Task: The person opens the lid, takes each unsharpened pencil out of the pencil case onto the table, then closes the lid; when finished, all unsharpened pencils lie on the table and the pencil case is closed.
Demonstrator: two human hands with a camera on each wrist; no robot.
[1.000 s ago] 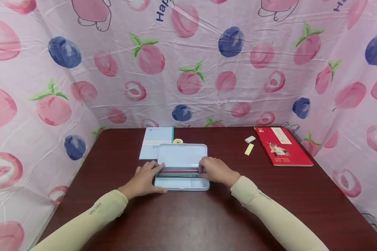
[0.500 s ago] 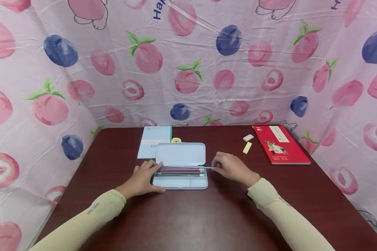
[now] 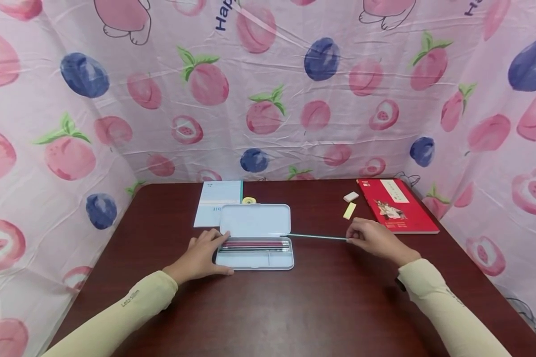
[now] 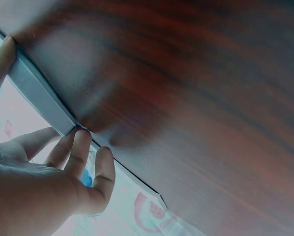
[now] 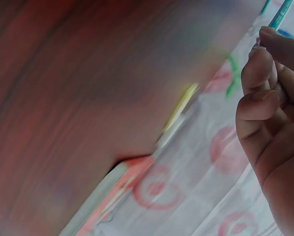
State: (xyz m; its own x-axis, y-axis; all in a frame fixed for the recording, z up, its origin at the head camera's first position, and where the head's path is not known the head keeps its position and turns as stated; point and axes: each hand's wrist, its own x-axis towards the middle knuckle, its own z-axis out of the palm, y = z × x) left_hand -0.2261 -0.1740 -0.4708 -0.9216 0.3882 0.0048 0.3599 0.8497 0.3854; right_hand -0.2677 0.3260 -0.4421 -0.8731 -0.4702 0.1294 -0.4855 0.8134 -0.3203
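Observation:
A pale-blue pencil case (image 3: pixel 243 260) lies open on the dark wooden table, its lid (image 3: pixel 255 219) tipped back. Several pencils (image 3: pixel 256 245), red and dark, lie in its rear compartment. My left hand (image 3: pixel 198 257) holds the case by its left end, thumb at the front edge and fingers toward the hinge. Out to the right, my right hand (image 3: pixel 377 240) pinches one end of a green pencil (image 3: pixel 317 236) between thumb and fingertips. The pencil's other end points left, by the case's hinge corner. In the right wrist view, the green pencil (image 5: pixel 280 14) extends past the fingertips.
Behind the case lie a light-blue notebook (image 3: pixel 219 193) and a small yellow round item (image 3: pixel 248 201). A white eraser (image 3: pixel 351 197), a yellow block (image 3: pixel 350 211) and a red book (image 3: pixel 397 206) lie at the right rear. A fruit-print curtain (image 3: pixel 268 89) borders the table.
My right hand has drawn the green pencil out of the case and carried it to the right. The left hand has stayed on the case's left end.

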